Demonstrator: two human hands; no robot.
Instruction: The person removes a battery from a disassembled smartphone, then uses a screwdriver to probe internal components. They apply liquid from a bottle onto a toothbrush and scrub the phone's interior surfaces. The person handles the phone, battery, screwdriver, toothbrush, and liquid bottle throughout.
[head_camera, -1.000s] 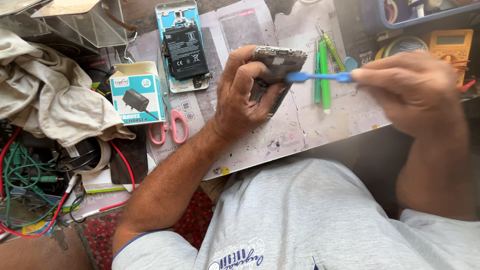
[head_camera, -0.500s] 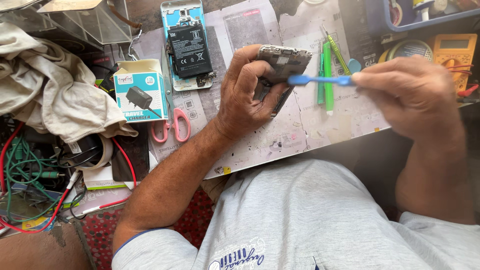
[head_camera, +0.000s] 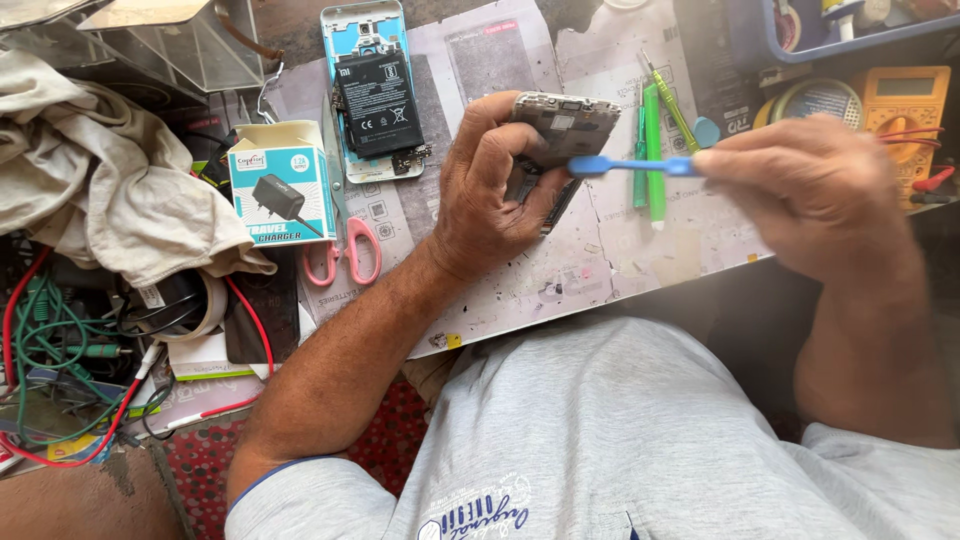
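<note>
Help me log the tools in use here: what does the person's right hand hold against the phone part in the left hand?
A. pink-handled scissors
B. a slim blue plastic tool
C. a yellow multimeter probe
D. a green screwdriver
B: the right hand pinches a slim blue plastic tool whose tip meets the phone part gripped by the left hand; the pink-handled scissors lie untouched on the mat.

Opened grey phone (head_camera: 562, 122), tilted, blue pry tool (head_camera: 630, 166) touching it
</note>
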